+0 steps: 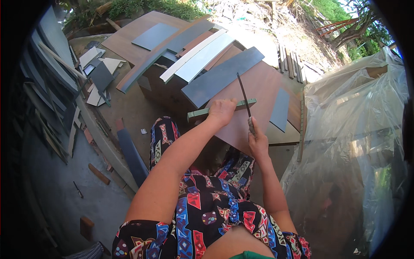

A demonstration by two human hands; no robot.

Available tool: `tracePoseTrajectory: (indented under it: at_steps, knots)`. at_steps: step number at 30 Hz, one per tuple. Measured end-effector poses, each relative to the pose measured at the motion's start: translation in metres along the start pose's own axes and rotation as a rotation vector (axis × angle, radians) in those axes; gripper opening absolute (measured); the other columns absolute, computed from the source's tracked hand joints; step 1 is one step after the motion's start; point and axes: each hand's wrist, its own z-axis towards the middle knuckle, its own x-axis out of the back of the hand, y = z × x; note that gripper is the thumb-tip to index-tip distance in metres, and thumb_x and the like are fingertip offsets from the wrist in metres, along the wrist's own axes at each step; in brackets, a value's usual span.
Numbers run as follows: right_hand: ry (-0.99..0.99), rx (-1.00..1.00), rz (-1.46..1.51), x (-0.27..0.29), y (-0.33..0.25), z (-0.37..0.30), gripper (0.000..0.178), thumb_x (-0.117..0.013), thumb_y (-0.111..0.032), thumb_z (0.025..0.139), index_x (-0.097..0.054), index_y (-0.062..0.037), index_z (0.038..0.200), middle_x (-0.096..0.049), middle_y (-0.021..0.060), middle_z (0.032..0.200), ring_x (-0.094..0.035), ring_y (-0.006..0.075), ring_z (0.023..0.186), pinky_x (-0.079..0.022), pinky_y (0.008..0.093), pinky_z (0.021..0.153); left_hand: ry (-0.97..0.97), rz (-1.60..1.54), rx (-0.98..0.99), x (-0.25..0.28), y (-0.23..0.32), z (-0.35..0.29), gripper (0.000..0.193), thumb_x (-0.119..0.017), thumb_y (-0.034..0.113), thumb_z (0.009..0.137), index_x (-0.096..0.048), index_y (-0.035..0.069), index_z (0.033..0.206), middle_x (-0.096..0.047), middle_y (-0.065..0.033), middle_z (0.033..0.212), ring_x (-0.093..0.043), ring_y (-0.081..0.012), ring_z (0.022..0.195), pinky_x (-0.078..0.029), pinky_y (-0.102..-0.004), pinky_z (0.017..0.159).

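Observation:
My left hand (222, 111) is closed around a narrow greenish strip of board (199, 115), pressing it over the brown panel (263, 82). In my right hand (258, 140) is the wrapped grip of a long, thin dark blade (242, 88). That blade points away from me and crosses the strip near its right end, just right of my left hand. Whether it is a saw blade or a file is too fine to make out. Beyond my left hand a wide grey board (224, 75) lies slantwise on the panel.
More boards, among them a white-edged one (194, 56), lie stacked farther back. Offcuts (101, 75) are piled at the left. A screwdriver-like tool (78, 190) and a wood piece (99, 174) lie on the floor. Clear plastic sheeting (345, 142) covers something at the right.

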Motion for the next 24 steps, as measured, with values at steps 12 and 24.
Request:
tracePoseTrajectory:
  at_steps: [12, 24]
  knots:
    - [-0.038, -0.140, 0.099, 0.013, -0.005, -0.038, 0.059, -0.050, -0.002, 0.083, -0.042, -0.0176, 0.139, -0.061, 0.0219, 0.111, -0.060, 0.0373, 0.100, -0.048, 0.0411, 0.084, -0.035, 0.027, 0.058, -0.003, 0.006, 0.004, 0.013, -0.053, 0.013, 0.083, -0.055, 0.006, 0.093, -0.066, -0.0156, 0.085, -0.067, -0.0332, 0.079, -0.053, -0.0429, 0.069]
    - [-0.043, -0.048, -0.056, 0.010, -0.007, -0.002, 0.061, -0.050, -0.007, 0.081, -0.041, -0.0208, 0.140, -0.063, 0.0235, 0.085, -0.062, 0.0412, 0.079, -0.049, 0.0462, 0.071, -0.021, 0.051, 0.028, 0.001, 0.001, 0.003, 0.014, -0.056, 0.013, 0.080, -0.053, 0.005, 0.092, -0.065, -0.0158, 0.084, -0.067, -0.0336, 0.078, -0.053, -0.0430, 0.068]
